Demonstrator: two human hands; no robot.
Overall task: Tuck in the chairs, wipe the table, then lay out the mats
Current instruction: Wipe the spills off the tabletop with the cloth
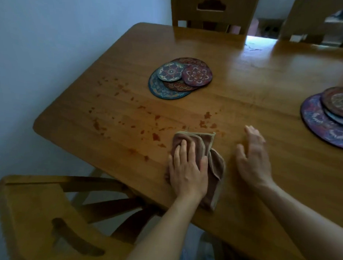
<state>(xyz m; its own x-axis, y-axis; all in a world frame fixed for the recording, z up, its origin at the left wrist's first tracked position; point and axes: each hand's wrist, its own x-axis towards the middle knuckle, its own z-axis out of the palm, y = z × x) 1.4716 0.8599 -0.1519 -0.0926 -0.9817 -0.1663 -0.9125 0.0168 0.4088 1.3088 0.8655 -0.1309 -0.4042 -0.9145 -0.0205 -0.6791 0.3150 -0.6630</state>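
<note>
- My left hand, fingers flat, presses the cloth; right hand, open and empty, just right of it.
- Table stains left of cloth: wiping unfinished.
- Mats beyond cloth stacked, unlaid.

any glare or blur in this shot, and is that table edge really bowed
Head view: dim overall, with one glare patch at the far edge of the table. Also in the head view, the right hand is motion-smeared, while the left hand on the cloth is sharper. The bowing looks like wide-angle distortion.
</note>
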